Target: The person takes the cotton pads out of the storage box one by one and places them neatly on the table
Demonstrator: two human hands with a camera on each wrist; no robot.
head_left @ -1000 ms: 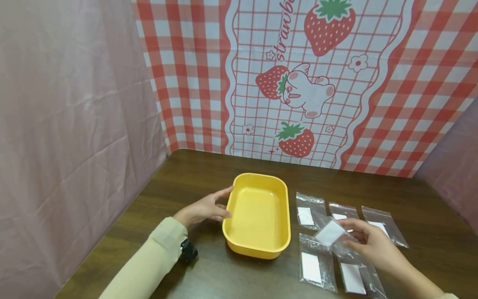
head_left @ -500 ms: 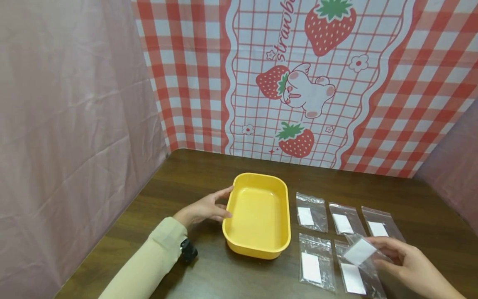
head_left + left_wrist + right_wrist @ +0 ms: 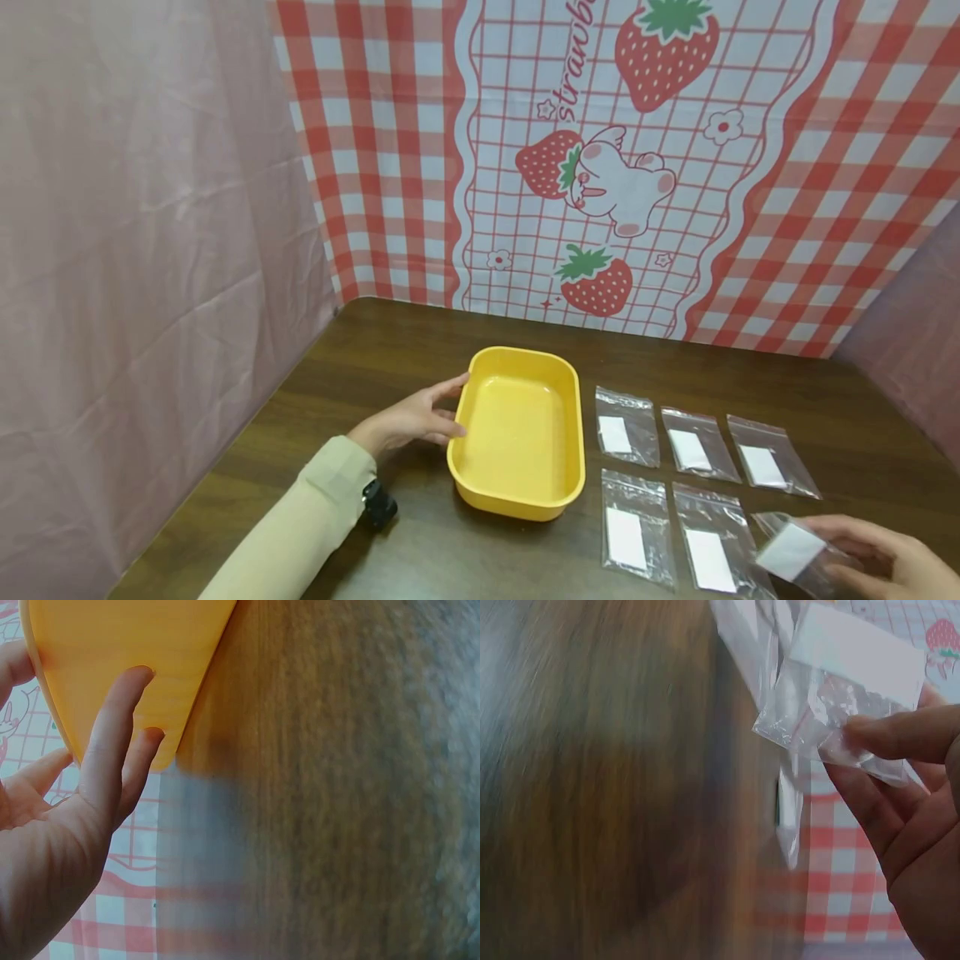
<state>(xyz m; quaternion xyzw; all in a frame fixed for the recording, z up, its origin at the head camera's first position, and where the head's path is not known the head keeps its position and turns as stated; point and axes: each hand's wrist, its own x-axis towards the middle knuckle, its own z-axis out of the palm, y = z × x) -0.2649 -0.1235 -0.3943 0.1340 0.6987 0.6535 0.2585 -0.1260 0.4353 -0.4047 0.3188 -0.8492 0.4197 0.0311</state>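
A yellow plastic tub (image 3: 517, 507) stands in the middle of the table. My left hand (image 3: 411, 423) holds its left side, thumb at the rim; in the left wrist view two fingers (image 3: 112, 742) lie along the outer wall. At the lower right, my right hand (image 3: 885, 554) pinches a small clear zip bag (image 3: 832, 712) between thumb and fingers. A flat white rectangular piece (image 3: 791, 550) shows inside that bag. Left of this hand lies another such bag (image 3: 723, 508), close to the held one.
Several more clear zip bags with white pieces lie in rows right of the tub, including a back-left bag (image 3: 637, 417), a back-middle bag (image 3: 712, 429), a back-right bag (image 3: 783, 450) and a front-left bag (image 3: 656, 517). A strawberry-print checked cloth (image 3: 390, 167) hangs behind the table.
My right hand has carried its zip bag to the right and nearer, from over the middle of the bags to right of the front row. The left hand and tub stay put.
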